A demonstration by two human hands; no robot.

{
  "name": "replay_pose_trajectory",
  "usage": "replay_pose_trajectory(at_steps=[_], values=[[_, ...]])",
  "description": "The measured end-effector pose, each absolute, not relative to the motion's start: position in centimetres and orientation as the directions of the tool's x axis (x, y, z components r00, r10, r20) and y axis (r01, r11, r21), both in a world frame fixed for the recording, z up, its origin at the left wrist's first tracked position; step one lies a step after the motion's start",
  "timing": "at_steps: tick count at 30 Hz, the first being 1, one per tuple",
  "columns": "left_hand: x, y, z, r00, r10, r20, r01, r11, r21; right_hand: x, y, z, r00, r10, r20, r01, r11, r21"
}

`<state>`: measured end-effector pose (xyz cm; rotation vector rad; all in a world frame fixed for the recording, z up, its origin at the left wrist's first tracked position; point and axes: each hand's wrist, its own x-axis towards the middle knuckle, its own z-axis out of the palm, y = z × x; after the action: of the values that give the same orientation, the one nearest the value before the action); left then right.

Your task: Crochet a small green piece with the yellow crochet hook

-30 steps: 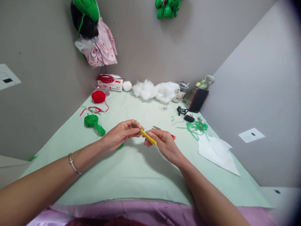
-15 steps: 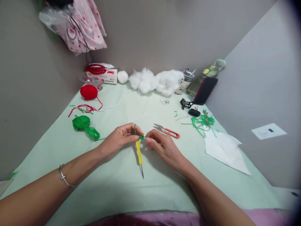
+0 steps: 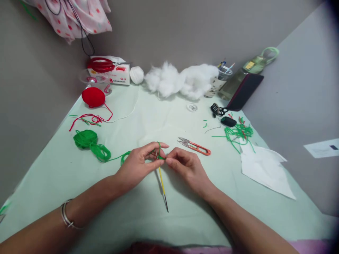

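A small green yarn piece is held above the middle of the table, between both hands. It is pinched by thumb and fingers of the left hand, with a green strand looped over the raised forefinger; its end is pinched by thumb and forefinger of the right hand, the other fingers being curled. A yellow-handled hook is lodged among the left fingers, its lower end pointed toward the near edge.

By the far left corner, small pink and white items are contained in a clear tub, set against a printed box on which red-handled scissors are laid; the box's contents cannot be told. Toward the far right corner, pens are stood in a patterned cup. Beside it a greenish bottle is placed, a dark phone propped against it; whether liquid is held inside cannot be seen. A green skein is laid near the left edge.
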<state>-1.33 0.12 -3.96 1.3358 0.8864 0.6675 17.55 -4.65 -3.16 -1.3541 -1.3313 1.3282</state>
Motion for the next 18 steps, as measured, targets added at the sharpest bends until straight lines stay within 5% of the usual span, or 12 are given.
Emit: replay_pose_trajectory(at_steps=[6, 12, 18], values=[[-1.3, 0.6, -4.0, 0.553, 0.800, -0.233, 0.053, 0.246, 0.968, 18.2, -4.1, -3.8, -0.189, 0.950, -0.249, -0.105, -0.271, -0.957], [-1.7, 0.7, -4.8, 0.556, 0.796, -0.240, 0.020, 0.276, 0.961, 17.9, -3.5, -3.9, -0.051, 0.999, 0.006, -0.002, 0.006, -1.000], [-1.3, -0.1, -4.7, 0.539, 0.800, -0.264, 0.043, 0.287, 0.957, 17.3, -3.9, -4.4, -0.263, 0.954, -0.145, -0.205, -0.202, -0.958]])
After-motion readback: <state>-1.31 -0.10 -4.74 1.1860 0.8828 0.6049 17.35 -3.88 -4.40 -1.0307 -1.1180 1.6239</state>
